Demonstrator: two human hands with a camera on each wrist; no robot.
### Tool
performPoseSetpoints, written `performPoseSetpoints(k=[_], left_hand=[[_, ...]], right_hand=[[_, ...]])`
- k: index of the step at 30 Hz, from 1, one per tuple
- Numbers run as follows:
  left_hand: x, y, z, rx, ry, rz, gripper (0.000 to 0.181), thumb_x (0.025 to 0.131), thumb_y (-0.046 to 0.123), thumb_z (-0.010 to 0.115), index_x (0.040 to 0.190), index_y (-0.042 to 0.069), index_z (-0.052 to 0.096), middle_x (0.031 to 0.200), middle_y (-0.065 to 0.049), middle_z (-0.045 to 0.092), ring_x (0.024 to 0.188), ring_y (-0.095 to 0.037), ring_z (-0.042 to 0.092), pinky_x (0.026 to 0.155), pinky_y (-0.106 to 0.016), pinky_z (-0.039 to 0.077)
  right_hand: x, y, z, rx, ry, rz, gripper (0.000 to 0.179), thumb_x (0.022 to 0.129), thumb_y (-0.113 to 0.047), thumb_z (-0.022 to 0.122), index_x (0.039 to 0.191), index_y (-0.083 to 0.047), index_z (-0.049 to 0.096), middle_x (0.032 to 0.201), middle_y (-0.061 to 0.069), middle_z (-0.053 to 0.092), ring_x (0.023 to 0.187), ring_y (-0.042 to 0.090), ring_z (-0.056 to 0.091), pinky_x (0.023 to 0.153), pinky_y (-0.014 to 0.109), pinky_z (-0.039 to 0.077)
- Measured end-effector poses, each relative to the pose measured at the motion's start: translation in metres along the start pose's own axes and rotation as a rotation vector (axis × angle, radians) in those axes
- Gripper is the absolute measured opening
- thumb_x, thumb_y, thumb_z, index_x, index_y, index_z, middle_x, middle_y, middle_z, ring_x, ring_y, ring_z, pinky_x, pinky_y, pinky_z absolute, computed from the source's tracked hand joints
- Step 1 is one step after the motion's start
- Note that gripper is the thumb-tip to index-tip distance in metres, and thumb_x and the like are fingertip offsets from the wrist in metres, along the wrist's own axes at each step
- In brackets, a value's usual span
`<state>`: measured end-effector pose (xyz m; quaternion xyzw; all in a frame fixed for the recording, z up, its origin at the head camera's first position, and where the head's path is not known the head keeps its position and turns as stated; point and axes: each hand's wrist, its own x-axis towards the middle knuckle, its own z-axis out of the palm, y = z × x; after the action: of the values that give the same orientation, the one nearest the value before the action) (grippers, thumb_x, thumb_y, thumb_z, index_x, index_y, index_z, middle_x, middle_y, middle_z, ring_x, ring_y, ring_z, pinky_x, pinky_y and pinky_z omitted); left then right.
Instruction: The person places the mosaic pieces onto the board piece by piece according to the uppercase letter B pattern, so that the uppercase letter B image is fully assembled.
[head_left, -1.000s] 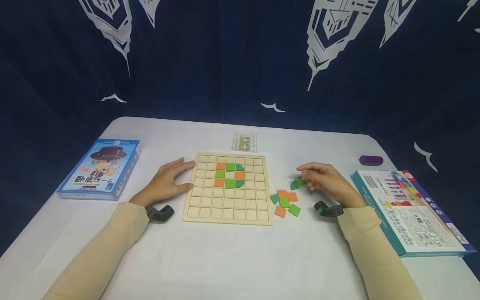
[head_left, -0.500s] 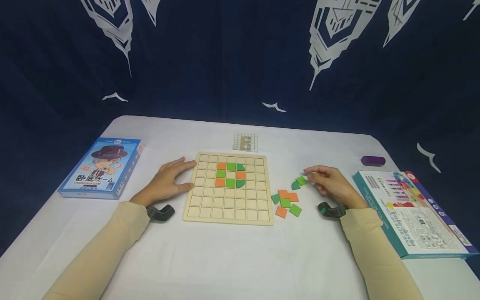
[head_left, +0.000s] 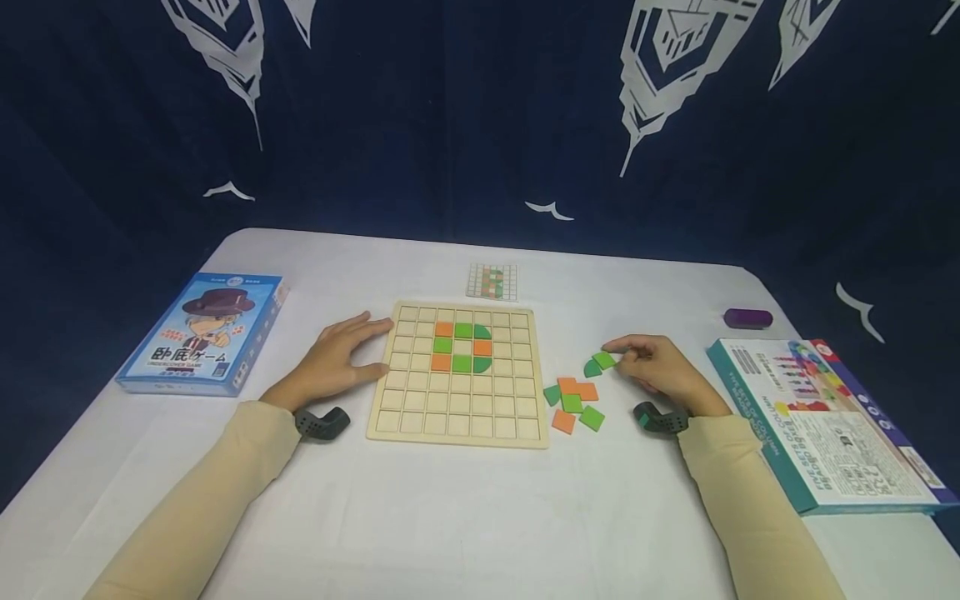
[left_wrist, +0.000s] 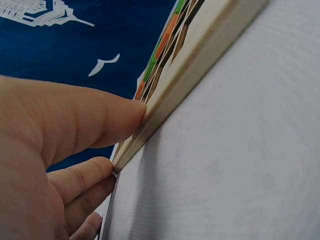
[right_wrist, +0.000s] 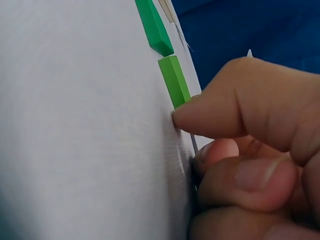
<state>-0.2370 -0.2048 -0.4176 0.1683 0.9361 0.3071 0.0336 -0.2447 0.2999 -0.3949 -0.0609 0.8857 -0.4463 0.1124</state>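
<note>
A wooden grid board (head_left: 457, 429) lies mid-table, with orange, light green and dark green tiles seated in its cells. My left hand (head_left: 333, 362) rests along the board's left edge, fingers spread; in the left wrist view the thumb (left_wrist: 117, 120) touches the side of the board's rim. To the right of the board, my right hand (head_left: 660, 371) has thumb and index finger at a light green square tile (head_left: 603, 360), pinching its near corner. The other right fingers (right_wrist: 245, 185) are curled under. A dark green rounded tile (head_left: 592, 368) lies against that square.
Loose orange and green tiles (head_left: 572, 403) lie between board and right hand. A pattern card (head_left: 492, 282) is behind the board. A blue game box (head_left: 202, 333) stands left, a teal-sided box (head_left: 825, 425) right, with a purple oblong object (head_left: 747, 318) behind it.
My right hand drew back rightward off the light green tile, then its index finger reached left to it again. The left hand has stayed at the board's edge. The head view has shifted slightly.
</note>
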Motion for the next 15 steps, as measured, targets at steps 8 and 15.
performPoseSetpoints(k=[8, 15], left_hand=[[-0.0004, -0.0008, 0.0000, -0.002, 0.004, 0.003, 0.074, 0.096, 0.030, 0.075, 0.161, 0.006, 0.049, 0.170, -0.020, 0.042, 0.162, -0.045, 0.024, 0.131, -0.065, 0.013], [0.0005, -0.0020, 0.0009, -0.003, 0.003, 0.003, 0.074, 0.096, 0.029, 0.075, 0.162, 0.007, 0.049, 0.170, -0.019, 0.041, 0.163, -0.043, 0.023, 0.131, -0.065, 0.013]], right_hand=[[0.0023, 0.0012, 0.0014, -0.012, 0.024, 0.004, 0.041, 0.094, 0.000, 0.070, 0.132, 0.013, 0.065, 0.072, -0.002, 0.055, 0.051, 0.008, 0.041, 0.050, 0.022, 0.036], [0.0026, 0.0013, 0.0032, 0.001, 0.067, 0.035, 0.038, 0.097, -0.004, 0.074, 0.130, 0.012, 0.065, 0.072, -0.002, 0.057, 0.050, 0.007, 0.044, 0.048, 0.021, 0.037]])
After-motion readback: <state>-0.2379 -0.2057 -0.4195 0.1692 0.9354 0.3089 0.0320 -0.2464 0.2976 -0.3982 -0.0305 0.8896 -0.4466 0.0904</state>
